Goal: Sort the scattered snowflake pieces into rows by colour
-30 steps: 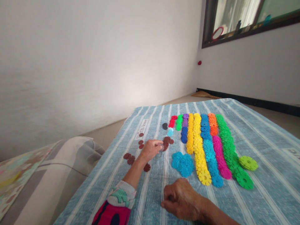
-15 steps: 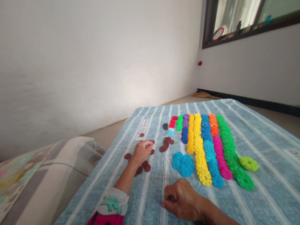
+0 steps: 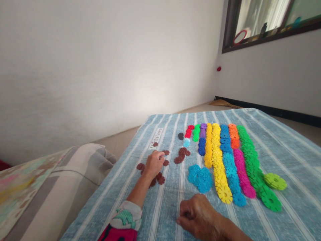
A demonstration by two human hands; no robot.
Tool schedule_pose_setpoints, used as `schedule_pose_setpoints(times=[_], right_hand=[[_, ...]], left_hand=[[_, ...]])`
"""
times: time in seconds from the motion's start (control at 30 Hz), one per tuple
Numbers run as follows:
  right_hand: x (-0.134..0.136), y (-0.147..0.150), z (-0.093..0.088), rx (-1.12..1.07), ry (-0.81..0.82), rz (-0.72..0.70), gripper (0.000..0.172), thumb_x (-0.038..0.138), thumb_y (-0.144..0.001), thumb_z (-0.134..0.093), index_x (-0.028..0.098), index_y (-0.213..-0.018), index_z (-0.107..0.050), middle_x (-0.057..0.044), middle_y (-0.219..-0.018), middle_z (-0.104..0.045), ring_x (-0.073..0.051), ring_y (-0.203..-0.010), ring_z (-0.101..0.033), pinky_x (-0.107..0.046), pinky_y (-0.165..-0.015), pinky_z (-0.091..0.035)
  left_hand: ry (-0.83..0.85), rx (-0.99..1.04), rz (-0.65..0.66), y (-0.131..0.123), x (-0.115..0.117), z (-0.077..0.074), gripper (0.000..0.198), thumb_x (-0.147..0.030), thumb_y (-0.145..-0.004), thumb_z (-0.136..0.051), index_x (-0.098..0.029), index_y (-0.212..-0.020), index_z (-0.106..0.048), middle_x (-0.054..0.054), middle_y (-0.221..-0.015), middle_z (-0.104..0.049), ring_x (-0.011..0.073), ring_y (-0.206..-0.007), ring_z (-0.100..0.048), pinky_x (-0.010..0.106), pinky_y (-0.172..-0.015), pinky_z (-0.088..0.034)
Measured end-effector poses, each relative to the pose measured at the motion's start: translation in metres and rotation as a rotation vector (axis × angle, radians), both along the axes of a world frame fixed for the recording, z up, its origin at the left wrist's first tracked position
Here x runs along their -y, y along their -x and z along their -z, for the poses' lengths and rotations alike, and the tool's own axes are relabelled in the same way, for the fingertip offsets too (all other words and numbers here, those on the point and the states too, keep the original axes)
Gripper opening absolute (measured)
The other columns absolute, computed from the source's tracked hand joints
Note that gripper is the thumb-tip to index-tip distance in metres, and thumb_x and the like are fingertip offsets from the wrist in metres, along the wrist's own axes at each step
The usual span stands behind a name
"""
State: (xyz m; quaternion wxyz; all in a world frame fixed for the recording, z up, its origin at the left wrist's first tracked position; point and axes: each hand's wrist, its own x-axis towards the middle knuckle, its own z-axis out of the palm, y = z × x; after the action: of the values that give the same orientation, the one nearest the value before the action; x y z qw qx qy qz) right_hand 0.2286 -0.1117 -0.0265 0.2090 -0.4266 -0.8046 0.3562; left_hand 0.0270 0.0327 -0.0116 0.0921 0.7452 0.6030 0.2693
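My left hand (image 3: 154, 163) is over the scattered brown notched discs (image 3: 161, 178) on the left, its fingers curled together. Just beyond its fingertips is a brown disc (image 3: 166, 152); another brown disc (image 3: 166, 163) lies beside them. Whatever the fingers may hold is hidden. Low in the middle, my right hand (image 3: 198, 216) is closed in a fist by the cloth, its inside out of sight. Ahead of that fist sits a heap of blue discs (image 3: 200, 178). A small brown cluster (image 3: 181, 156) lies between the left hand and the coloured rows.
Overlapping rows of discs, including yellow (image 3: 217, 147), pink (image 3: 242, 174) and green (image 3: 250, 157), run down the striped cloth (image 3: 165, 214). Lime discs (image 3: 275, 181) lie at the right, a black piece (image 3: 181, 136) further back. A striped cover (image 3: 82, 174) stands at left; a wall (image 3: 100, 67) rises behind.
The fingers of my left hand have curled in more tightly near the brown discs. My right fist stays closed. The whole view has shifted slightly, with things appearing further right.
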Motion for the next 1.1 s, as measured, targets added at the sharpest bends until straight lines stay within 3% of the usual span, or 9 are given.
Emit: schedule_pose_setpoints(times=[0.17,0.33,0.53,0.8,1.1], right_hand=[[0.000,0.001,-0.001,0.024,0.022,-0.007,0.023,0.025,-0.073,-0.061,0.017,-0.055,-0.049,0.008,-0.049,-0.037,-0.006,-0.045,-0.032,-0.019,-0.044,-0.019],[-0.001,0.001,-0.003,0.022,0.063,-0.022,0.020,0.024,-0.073,-0.061,0.018,-0.057,-0.050,0.007,-0.050,-0.036,-0.006,-0.046,-0.033,-0.020,-0.044,-0.019],[-0.002,0.002,-0.009,0.031,0.079,-0.034,0.019,0.023,-0.072,-0.062,0.017,-0.058,-0.052,0.007,-0.050,-0.036,-0.006,-0.046,-0.033,-0.020,-0.044,-0.020],[-0.003,0.002,-0.004,0.041,0.056,-0.025,0.018,0.025,-0.073,-0.062,0.018,-0.058,-0.053,0.007,-0.051,-0.038,-0.006,-0.046,-0.033,-0.020,-0.043,-0.019],[-0.001,0.001,-0.004,0.055,0.053,-0.022,0.018,0.025,-0.073,-0.063,0.017,-0.058,-0.055,0.007,-0.051,-0.039,-0.007,-0.047,-0.034,-0.020,-0.044,-0.020]], left_hand=[[-0.003,-0.140,-0.042,-0.006,-0.006,-0.005,0.021,-0.016,-0.078,-0.055,-0.019,-0.092,-0.070,0.005,-0.098,-0.067,0.0172,-0.095,-0.062,0.026,-0.089,-0.046],[0.072,-0.279,-0.116,-0.016,-0.012,-0.011,0.019,-0.027,-0.083,-0.055,-0.020,-0.094,-0.070,0.007,-0.102,-0.062,0.0197,-0.094,-0.061,0.028,-0.084,-0.046],[0.130,-0.340,-0.090,-0.022,-0.014,-0.009,0.020,-0.031,-0.082,-0.056,-0.021,-0.095,-0.069,0.007,-0.102,-0.060,0.0208,-0.091,-0.062,0.028,-0.079,-0.046],[0.113,-0.298,-0.051,-0.020,-0.017,-0.006,0.014,-0.023,-0.078,-0.061,-0.020,-0.090,-0.068,0.005,-0.101,-0.061,0.0170,-0.086,-0.062,0.026,-0.078,-0.045],[0.076,-0.182,0.089,-0.021,-0.016,-0.006,0.006,-0.018,-0.076,-0.062,-0.018,-0.076,-0.067,0.002,-0.088,-0.063,0.0134,-0.077,-0.059,0.024,-0.076,-0.044]])
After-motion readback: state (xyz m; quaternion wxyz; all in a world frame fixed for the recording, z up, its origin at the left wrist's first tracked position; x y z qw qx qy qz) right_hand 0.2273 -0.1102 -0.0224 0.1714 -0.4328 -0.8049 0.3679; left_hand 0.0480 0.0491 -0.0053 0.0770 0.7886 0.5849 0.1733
